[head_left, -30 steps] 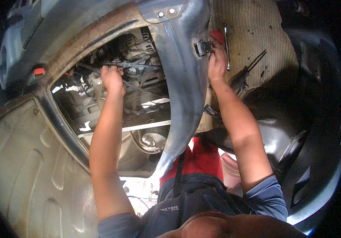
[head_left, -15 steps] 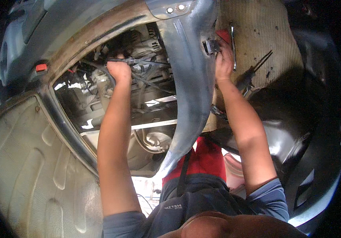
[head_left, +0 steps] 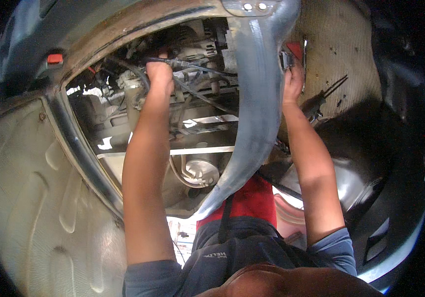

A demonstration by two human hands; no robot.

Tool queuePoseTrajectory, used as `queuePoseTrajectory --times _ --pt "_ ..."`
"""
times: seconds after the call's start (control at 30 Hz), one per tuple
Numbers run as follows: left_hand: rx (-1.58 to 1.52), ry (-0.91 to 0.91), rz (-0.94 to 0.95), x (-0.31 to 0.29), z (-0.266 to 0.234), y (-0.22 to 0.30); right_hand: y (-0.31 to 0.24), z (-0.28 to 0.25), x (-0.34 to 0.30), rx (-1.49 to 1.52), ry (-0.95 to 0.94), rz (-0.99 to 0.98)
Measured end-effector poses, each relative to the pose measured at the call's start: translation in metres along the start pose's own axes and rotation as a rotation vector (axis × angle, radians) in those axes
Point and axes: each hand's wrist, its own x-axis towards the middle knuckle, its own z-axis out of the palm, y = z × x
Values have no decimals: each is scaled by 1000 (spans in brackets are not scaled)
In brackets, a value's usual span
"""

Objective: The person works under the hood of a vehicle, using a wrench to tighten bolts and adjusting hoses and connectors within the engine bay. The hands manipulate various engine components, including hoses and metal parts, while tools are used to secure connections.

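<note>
My left hand [head_left: 160, 74] reaches down through the opening in the car body into the machinery. A black cable with a connector [head_left: 180, 64] crosses over its fingers, which go into the dark, so their grip is hidden. A darker hose [head_left: 142, 75] curves past its wrist. My right hand [head_left: 294, 82] rests along the far side of the blue-grey body panel [head_left: 258, 94], fingers stretched out beside a small dark metal latch [head_left: 286, 60]. Just above those fingertips lies a red piece [head_left: 294, 49]; I see nothing gripped there.
A spanner [head_left: 305, 64] and long-nosed pliers [head_left: 324, 98] lie on the ribbed tan board [head_left: 351, 54] at the right. A pale padded panel [head_left: 24, 188] fills the lower left. A light metal strip [head_left: 183, 150] crosses the opening, and a red clip [head_left: 54, 59] sits on its left edge.
The view has shifted, so the opening's far part, the panel and both hands sit farther right in the picture. Both hands stay at about the same spots on the car.
</note>
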Motion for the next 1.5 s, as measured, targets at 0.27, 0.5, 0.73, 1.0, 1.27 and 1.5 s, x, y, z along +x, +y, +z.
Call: queuePoseTrajectory --times 0.27,0.5,0.73,1.0,1.27,1.5 --pt "46 301 25 -6 17 5 21 3 -4 170 -79 80" --pt "-553 530 -248 7 31 4 -7 7 -10 769 -41 597" --pt "-475 337 -201 -1 20 6 -30 4 1 1197 31 914" --pt "-530 389 -300 -9 32 22 -7 7 -4 956 -30 737" --pt "-544 547 -353 -5 42 23 15 8 -6 540 -94 421" --pt "-468 476 -477 -8 32 33 21 9 -4 267 -68 184"
